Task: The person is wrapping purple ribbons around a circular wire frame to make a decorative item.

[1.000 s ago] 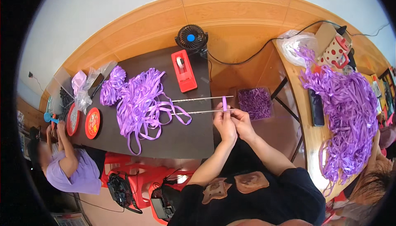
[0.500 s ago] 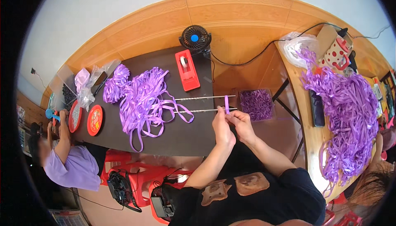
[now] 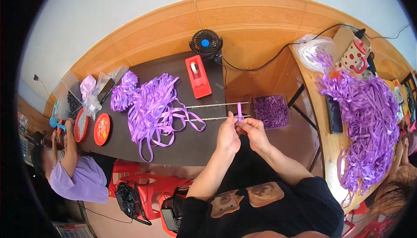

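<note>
Two thin metal rods (image 3: 219, 104) jut out past the right edge of the dark table. A short purple ribbon (image 3: 239, 107) spans both rods near their tips. My right hand (image 3: 255, 134) is closed, thumb and finger pinching the ribbon at its lower end, just below the nearer rod. Beside it my left hand (image 3: 228, 134) is also closed, its fingertips at the nearer rod next to the ribbon; what they pinch is hidden. To the left, a loose heap of purple ribbon (image 3: 152, 103) lies over the rods' other ends.
A red tape dispenser (image 3: 198, 77) and a small black fan (image 3: 206, 42) stand at the back. Below the rods is a bin of purple scraps (image 3: 271, 112). On the right, a wooden table (image 3: 334, 151) bears a phone and more ribbon (image 3: 365, 120). A co-worker (image 3: 78, 177) sits at left.
My left hand has shifted slightly left, opening a small gap from my right hand. My right hand stays at the ribbon's lower end. The whole view has shifted a little.
</note>
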A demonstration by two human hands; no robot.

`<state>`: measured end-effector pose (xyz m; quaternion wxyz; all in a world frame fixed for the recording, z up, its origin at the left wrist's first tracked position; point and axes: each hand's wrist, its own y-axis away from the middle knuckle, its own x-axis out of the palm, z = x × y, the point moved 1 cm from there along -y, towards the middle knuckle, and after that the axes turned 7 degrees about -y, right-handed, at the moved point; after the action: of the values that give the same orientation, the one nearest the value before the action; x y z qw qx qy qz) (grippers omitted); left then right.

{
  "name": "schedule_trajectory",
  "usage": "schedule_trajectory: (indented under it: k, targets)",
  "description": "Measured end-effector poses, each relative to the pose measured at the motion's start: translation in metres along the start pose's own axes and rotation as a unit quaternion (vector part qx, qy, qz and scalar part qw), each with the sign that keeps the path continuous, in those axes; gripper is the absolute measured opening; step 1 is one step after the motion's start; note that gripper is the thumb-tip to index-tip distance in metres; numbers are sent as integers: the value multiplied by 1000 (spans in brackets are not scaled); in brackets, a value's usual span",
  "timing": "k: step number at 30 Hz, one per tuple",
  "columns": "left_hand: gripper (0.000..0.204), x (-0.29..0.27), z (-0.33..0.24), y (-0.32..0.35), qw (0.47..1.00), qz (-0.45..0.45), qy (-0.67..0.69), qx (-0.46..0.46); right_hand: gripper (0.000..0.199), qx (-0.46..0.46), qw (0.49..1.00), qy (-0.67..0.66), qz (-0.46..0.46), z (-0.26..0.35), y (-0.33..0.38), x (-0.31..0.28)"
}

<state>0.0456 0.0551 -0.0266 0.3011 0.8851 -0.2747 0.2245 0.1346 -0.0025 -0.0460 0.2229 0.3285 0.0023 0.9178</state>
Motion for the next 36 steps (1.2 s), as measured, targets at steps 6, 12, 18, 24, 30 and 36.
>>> schedule_trajectory:
  k: [6, 12, 18, 24, 30, 36]
  targets:
    - [45, -1, 0, 0, 1000, 9, 22, -6, 8, 5, 1000, 7, 10, 1, 0, -1]
    - [47, 4, -2, 8, 1000, -14, 11, -15, 13, -236, 954, 125, -137, 28, 14, -10]
    - [47, 5, -3, 11, 998, -4, 54, -32, 11, -197, 943, 268, 18, 70, -32, 24]
    - [46, 7, -2, 11, 998, 13, 62, -29, 22, -167, 934, 305, 80, 51, -116, 90]
    - [40, 9, -4, 13, 997, 0, 70, -43, 22, -31, 942, 331, 45, 27, -148, 123]
    - [31, 14, -7, 15, 996, 5, 86, -33, 10, -87, 957, 277, 2, 9, -161, 126]
